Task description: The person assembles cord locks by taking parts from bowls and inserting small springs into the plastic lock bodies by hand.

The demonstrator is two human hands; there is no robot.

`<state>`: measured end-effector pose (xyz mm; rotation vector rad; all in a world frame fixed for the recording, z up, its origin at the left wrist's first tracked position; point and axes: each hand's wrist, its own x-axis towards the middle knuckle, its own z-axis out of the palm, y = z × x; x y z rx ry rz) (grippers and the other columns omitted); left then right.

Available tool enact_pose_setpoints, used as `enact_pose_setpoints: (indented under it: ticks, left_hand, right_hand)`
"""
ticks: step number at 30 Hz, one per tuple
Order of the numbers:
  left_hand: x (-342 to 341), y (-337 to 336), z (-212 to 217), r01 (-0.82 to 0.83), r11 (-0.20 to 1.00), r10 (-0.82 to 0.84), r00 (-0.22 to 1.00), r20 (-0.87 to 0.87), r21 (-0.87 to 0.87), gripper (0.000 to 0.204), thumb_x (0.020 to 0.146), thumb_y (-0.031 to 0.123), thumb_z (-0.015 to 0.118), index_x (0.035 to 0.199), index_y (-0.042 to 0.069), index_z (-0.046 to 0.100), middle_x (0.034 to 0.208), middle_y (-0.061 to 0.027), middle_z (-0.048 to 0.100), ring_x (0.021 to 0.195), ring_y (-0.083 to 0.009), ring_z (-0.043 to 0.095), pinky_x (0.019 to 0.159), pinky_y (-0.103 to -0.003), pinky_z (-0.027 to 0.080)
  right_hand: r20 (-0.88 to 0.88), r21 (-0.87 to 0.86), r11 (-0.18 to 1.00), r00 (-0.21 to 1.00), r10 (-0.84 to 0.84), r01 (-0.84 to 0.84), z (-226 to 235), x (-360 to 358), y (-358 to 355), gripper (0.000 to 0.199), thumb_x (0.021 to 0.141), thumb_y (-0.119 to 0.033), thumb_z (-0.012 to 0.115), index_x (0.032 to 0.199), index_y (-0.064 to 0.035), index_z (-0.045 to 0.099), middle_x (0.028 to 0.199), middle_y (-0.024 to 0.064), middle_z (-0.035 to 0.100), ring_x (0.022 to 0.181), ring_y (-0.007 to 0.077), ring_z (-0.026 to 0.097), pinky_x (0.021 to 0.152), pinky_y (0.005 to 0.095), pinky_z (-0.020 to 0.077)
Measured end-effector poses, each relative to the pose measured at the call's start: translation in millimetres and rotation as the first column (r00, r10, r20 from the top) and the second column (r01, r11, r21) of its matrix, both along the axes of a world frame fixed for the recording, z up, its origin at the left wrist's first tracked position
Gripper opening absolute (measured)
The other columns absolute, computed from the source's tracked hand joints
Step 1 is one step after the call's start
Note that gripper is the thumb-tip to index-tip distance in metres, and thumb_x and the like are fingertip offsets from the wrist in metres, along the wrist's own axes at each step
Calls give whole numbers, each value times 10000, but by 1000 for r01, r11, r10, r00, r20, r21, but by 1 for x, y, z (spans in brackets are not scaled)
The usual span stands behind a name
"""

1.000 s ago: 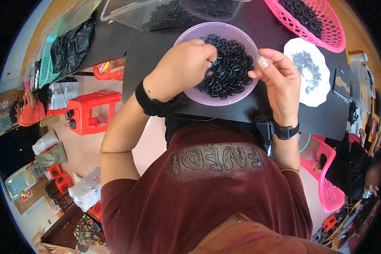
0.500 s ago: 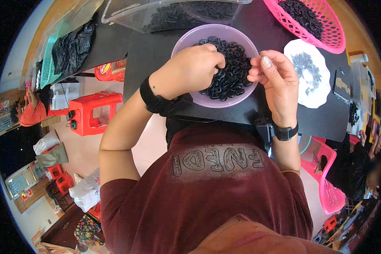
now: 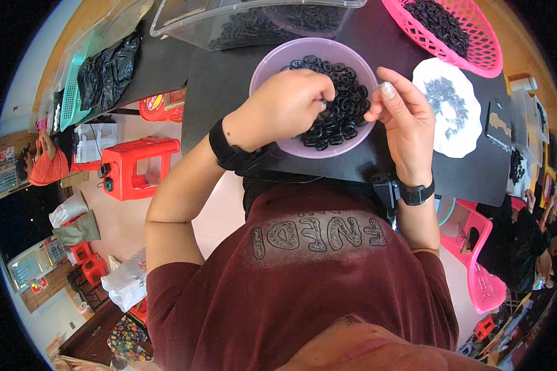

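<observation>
A lilac plastic bowl (image 3: 272,59) on the dark table holds many small black oval rings (image 3: 337,117) with openings in them. My left hand (image 3: 297,102) reaches over the bowl from the left. Its fingers are bent together in a pinch just above the rings, and whatever they hold is hidden. At the bowl's right rim is my right hand (image 3: 405,111), palm turned inward. Its thumb and index finger stand apart, the other fingers are half curled, and nothing shows between them. A white scalloped plate (image 3: 467,133) with tiny dark pieces lies just right of that hand.
Behind the bowl stands a clear plastic bin (image 3: 185,31) with more black pieces. A pink lattice basket (image 3: 492,49) of black pieces sits at the far right. To the left are a black plastic bag (image 3: 108,71), a teal basket (image 3: 74,93) and a red stool (image 3: 120,164).
My left hand has shifted slightly right over the rings, still pinched. My right index finger has lifted away from the thumb. The bowl has hardly moved.
</observation>
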<state>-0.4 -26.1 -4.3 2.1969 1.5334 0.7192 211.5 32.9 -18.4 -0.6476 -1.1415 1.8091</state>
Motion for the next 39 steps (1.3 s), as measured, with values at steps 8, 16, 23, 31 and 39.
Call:
enact_pose_setpoints:
  ticks: [8, 16, 23, 31, 39]
  left_hand:
    - [-2, -6, 23, -44, 856, 378, 732, 567, -514, 209, 916, 137, 583, 1088, 29, 633, 711, -21, 609, 578, -63, 546, 556, -201, 446]
    - [6, -7, 23, 2, 836, 459, 547, 700, -549, 166, 908, 120, 599, 1046, 28, 605, 780, -26, 622, 616, -76, 567, 559, -205, 465]
    - [22, -10, 20, 67, 864, 415, 467, 781, -499, 187, 890, 56, 617, 1070, 17, 588, 874, -41, 638, 679, -88, 585, 571, -221, 498]
    - [20, -16, 17, 66, 883, 361, 536, 763, -464, 225, 907, 105, 614, 1108, 4, 629, 852, -33, 649, 667, -86, 588, 579, -228, 509]
    - [13, -21, 10, 4, 880, 415, 477, 775, -474, 206, 925, 121, 595, 1086, 4, 648, 828, -34, 649, 668, -81, 590, 588, -225, 508]
  right_hand:
    - [-19, -3, 1000, 1000, -2, 2, 2, -2, -2, 281, 940, -91, 574, 1203, 7, 587, 899, 69, 637, 749, 103, 608, 691, 262, 563]
    - [47, 17, 993, 992, 115, -116, 2, -1, -6, 254, 924, -63, 591, 1170, -1, 600, 903, 66, 648, 748, 108, 629, 696, 250, 563]
    - [-24, 68, 995, 997, 73, -71, 6, -12, -16, 249, 924, -70, 596, 1164, -5, 600, 905, 65, 654, 751, 111, 639, 697, 241, 560]
    - [30, 83, 991, 994, 102, -104, 7, -16, -17, 251, 926, -72, 592, 1166, 0, 598, 888, 63, 656, 743, 108, 639, 689, 230, 547]
    - [-24, 21, 998, 998, 57, -57, 11, -20, -15, 261, 920, -69, 599, 1171, 3, 595, 925, 75, 661, 755, 118, 642, 702, 237, 551]
